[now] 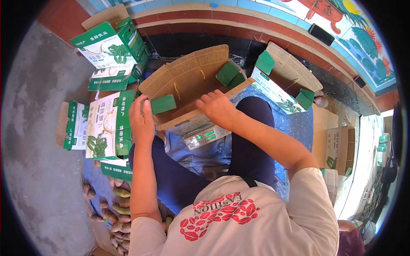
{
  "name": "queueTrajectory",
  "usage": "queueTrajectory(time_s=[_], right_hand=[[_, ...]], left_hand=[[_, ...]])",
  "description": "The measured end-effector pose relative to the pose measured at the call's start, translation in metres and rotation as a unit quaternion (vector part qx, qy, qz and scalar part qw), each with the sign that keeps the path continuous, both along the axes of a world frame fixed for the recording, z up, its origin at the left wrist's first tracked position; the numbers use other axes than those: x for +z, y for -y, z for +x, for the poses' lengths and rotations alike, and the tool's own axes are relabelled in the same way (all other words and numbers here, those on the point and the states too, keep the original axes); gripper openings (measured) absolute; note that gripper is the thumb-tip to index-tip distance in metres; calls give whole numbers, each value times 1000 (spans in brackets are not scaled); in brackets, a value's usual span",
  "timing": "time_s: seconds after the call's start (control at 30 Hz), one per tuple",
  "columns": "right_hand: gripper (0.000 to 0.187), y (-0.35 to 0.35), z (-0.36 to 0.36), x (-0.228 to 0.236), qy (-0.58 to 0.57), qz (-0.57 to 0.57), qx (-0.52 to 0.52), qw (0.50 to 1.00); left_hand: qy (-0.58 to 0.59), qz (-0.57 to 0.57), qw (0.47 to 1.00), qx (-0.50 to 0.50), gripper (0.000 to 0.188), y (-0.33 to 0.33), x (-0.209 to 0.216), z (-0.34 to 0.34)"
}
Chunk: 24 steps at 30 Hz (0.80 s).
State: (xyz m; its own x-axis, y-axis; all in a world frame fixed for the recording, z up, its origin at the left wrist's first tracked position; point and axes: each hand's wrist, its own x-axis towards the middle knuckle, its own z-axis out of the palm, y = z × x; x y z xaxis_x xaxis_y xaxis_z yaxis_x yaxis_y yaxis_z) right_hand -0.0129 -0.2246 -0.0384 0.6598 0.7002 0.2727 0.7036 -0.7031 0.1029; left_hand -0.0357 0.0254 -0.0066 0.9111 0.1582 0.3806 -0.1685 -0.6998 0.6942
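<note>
Between my knees stands a large cardboard box (188, 79), its top open and its brown inside showing. Yellow rope handles hang on its inner far wall, and a green end flap (163, 104) sticks up at its left. My left hand (142, 118) is closed at the box's left end, thumb beside that flap; some of its fingers are hidden. On the near top edge, my right hand (217, 110) has its fingers curled over the cardboard. A second green flap (230, 75) folds inward at the right end. The part of the inside that shows holds nothing.
Green-and-white cartons (109, 123) are stacked at the left, with long green radishes (121, 209) on the floor below them. Another open carton (282, 81) stands at the right. A small box with green pieces (207, 137) lies on the blue sheet (299, 128) between my legs.
</note>
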Motion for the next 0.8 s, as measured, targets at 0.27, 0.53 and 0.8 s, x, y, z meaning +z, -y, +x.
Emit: queueTrajectory(time_s=[0.27,0.53,0.8], right_hand=[[55,23,2,40,-62,133,34,989],[33,60,24,55,-66,258,-63,962],[20,78,64,41,-138,400,-121,898]], left_hand=[[-2,-12,1000,10,39,2,1,5],[-2,-26,1000,17,39,7,0,10],[21,-17,999,30,36,12,-7,15]])
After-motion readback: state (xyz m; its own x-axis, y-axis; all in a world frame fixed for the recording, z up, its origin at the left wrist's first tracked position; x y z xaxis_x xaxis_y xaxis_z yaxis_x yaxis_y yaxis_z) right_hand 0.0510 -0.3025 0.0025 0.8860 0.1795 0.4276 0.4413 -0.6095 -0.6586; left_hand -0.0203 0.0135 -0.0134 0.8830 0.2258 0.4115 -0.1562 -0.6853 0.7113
